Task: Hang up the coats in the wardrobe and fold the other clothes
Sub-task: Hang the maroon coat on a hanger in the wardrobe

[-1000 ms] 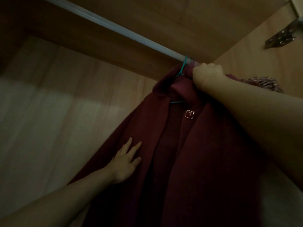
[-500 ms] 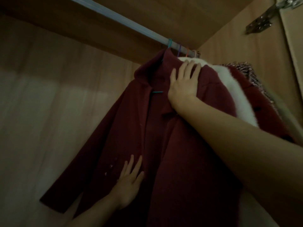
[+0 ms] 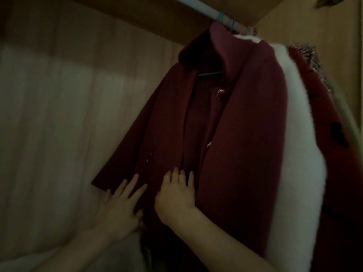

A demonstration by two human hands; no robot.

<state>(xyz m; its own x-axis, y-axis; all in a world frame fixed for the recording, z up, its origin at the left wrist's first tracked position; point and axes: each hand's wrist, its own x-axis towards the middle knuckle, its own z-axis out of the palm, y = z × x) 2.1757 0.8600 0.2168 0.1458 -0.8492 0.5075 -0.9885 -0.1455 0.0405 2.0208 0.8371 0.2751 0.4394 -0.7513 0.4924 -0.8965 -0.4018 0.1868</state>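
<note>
With the coat (image 3: pixel 235 118) already on its hanger (image 3: pixel 209 73) on the rail (image 3: pixel 206 10), step is smoothing: left hand (image 3: pixel 121 209) and right hand (image 3: pixel 176 195) lie flat on its front, grip apart, clamping nothing; next likely let go, fetch next garment

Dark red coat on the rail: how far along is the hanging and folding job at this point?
Done: the dark red coat hangs from a teal hanger on the rail, beside a white-trimmed red garment and others. In hand: the left hand and right hand lie flat on its front, apparently smoothing it. Left: any folding; no clothes to fold are in view.
</note>
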